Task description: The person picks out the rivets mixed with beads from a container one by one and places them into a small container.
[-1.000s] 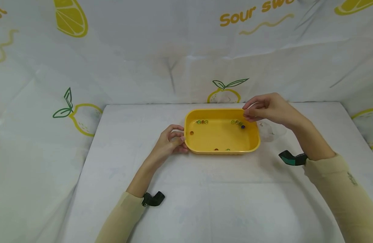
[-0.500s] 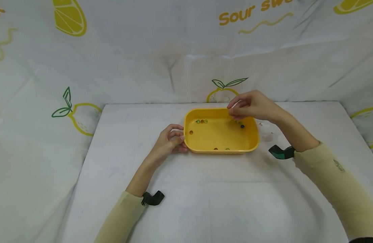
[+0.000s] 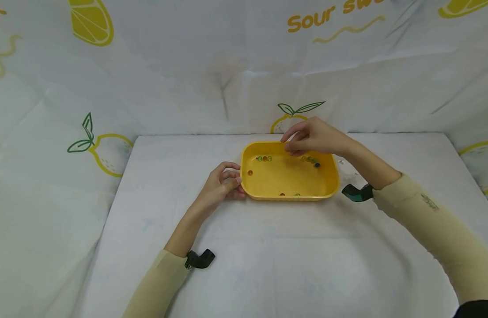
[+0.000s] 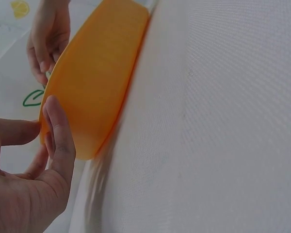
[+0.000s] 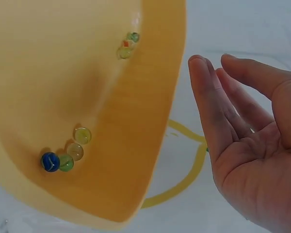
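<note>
Leftward over the yellow tray on the table my right hand has drifted, fingers loose and empty above the marbles, so picking one comes next, I judge, while my left hand grips the rim.

The tray is plain yellow, orange-tinted in the wrist views. The marbles in it are clear glass in green, pale yellow and amber, one of them deep blue with a white swirl. The desk is white. The backdrop cloth is white, printed with yellow lemons, green leaves and yellow lettering. Both sleeves are beige.
</note>
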Available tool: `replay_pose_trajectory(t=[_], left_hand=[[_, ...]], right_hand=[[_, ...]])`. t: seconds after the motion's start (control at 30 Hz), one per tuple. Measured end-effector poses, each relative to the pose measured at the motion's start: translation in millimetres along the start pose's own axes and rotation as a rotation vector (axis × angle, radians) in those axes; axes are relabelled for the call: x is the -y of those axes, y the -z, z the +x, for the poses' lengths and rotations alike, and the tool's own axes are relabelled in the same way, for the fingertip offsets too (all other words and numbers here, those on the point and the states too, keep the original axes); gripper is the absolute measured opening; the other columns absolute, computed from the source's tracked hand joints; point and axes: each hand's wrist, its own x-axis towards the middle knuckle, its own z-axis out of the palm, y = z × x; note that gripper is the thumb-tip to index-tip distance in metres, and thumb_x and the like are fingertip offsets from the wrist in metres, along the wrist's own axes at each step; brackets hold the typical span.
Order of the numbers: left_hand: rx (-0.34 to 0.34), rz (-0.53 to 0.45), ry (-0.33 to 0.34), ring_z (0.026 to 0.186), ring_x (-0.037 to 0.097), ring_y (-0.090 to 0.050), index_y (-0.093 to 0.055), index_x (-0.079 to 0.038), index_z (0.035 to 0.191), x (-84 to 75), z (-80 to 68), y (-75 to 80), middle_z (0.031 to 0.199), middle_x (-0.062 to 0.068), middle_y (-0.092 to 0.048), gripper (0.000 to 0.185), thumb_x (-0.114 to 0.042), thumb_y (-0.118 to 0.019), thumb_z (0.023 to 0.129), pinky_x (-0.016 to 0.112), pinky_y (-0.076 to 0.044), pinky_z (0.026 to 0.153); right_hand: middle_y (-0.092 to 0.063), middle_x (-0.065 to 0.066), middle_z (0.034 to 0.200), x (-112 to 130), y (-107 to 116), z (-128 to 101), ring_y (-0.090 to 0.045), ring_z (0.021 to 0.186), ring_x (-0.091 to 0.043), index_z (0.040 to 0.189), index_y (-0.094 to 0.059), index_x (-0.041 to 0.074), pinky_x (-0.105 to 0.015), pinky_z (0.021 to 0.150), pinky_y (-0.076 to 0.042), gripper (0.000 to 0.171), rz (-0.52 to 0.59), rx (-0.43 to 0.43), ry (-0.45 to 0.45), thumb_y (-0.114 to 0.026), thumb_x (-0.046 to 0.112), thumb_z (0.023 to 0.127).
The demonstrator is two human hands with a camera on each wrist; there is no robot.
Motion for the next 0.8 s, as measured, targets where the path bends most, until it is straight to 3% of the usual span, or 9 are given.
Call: replay_pose_trajectory(t=[0.17, 0.3, 0.67, 0.8], left_hand=[[0.000, 0.004, -0.003, 0.080, 0.019, -0.073, -0.049, -0.008, 0.143, -0.2, -0.3, 0.1, 0.119, 0.018, -0.063, 0.039, -0.002, -0.062, 0.106, 0.033, -0.071, 0.079], [0.002, 0.000, -0.001, 0.080, 0.019, -0.073, -0.049, -0.007, 0.143, -0.3, -0.6, -0.2, 0.119, 0.019, -0.063, 0.039, -0.002, -0.062, 0.106, 0.033, -0.071, 0.078], [0.008, 0.001, 0.004, 0.080, 0.018, -0.073, -0.048, -0.006, 0.144, -1.4, -0.5, 0.1, 0.118, 0.017, -0.063, 0.040, -0.002, -0.061, 0.107, 0.031, -0.071, 0.078], [0.008, 0.001, 0.006, 0.080, 0.018, -0.074, -0.048, -0.007, 0.144, -1.6, -0.8, 0.6, 0.117, 0.016, -0.062, 0.039, -0.002, -0.061, 0.107, 0.032, -0.071, 0.079]], right_hand=[[-0.081, -0.025, 0.108, 6.9, -6.6, 10.8, -0.082, 0.089, -0.028, 0.123, -0.074, -0.004, -0.035, 0.080, -0.071, 0.024, -0.060, 0.038, 0.020, -0.075, 0.010, 0.102], [-0.082, -0.024, 0.104, 12.4, -11.0, 19.2, -0.083, 0.087, -0.027, 0.120, -0.076, -0.003, -0.037, 0.080, -0.071, 0.021, -0.101, 0.039, 0.048, -0.076, 0.008, 0.102], [-0.083, -0.021, 0.106, 10.3, -29.5, 43.4, -0.083, 0.093, -0.034, 0.118, -0.077, -0.004, -0.043, 0.084, -0.071, 0.021, -0.122, 0.090, 0.066, -0.076, 0.007, 0.100], [-0.083, -0.023, 0.107, 7.9, -38.1, 50.5, -0.083, 0.096, -0.037, 0.117, -0.078, -0.004, -0.040, 0.084, -0.071, 0.020, -0.115, 0.116, 0.074, -0.076, 0.006, 0.100]])
